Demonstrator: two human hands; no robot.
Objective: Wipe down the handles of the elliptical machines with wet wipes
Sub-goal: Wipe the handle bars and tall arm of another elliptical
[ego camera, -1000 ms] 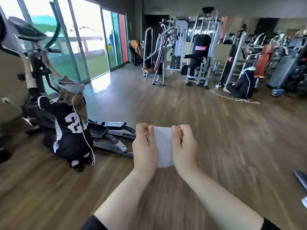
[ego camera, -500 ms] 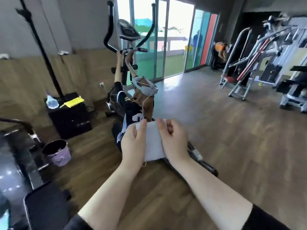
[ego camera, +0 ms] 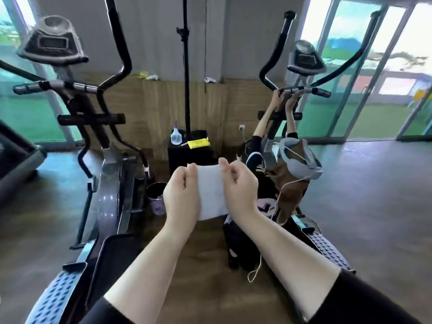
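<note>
Second person point(ego camera: 289, 174) crouches at right elliptical point(ego camera: 304, 90); bin point(ego camera: 157, 195) beside left elliptical point(ego camera: 77, 106). Left hand point(ego camera: 181, 202) and right hand point(ego camera: 238, 190) pinch wet wipe point(ego camera: 211, 192) stretched between them.

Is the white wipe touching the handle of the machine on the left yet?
Apart. The head view shows the wipe pinched in mid-air between the left hand and right hand, far from the left machine's handle.

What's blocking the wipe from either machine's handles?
Nothing visible blocks the left machine's handle. Another person crouches at the right machine's handle, gripping it. The left hand and right hand hold the wipe.
</note>
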